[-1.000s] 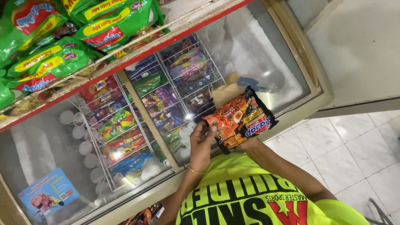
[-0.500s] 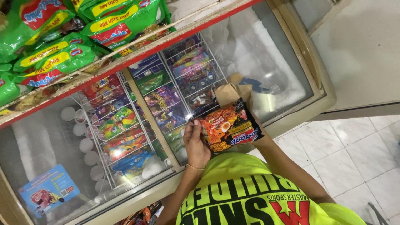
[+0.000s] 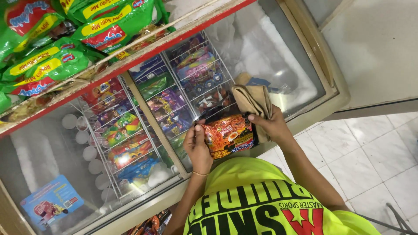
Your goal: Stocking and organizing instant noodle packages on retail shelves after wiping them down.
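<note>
Left hand point(image 3: 197, 146) fingers point(image 3: 198, 129) pinch the left edge of an orange noodle packet point(image 3: 228, 135); right hand point(image 3: 272, 126) fingers point(image 3: 254, 117) grip its right edge and also clamp a folded tan cloth point(image 3: 252, 99) (bunched above the packet). Packet held flat above the chest freezer point(image 3: 331, 93) glass lid, near its front rim. Wire baskets point(image 3: 174, 93) of ice creams under the glass beyond the packet; green packets point(image 3: 48, 61) on the shelf above the freezer.

A noodle packet point(image 3: 228, 135) sits between the left hand point(image 3: 197, 147) and the right hand point(image 3: 271, 125), over the freezer lid point(image 3: 283, 74). A folded cloth point(image 3: 254, 101) lies behind the packet. Bags point(image 3: 52, 61) sit on the shelf point(image 3: 130, 65) behind.
</note>
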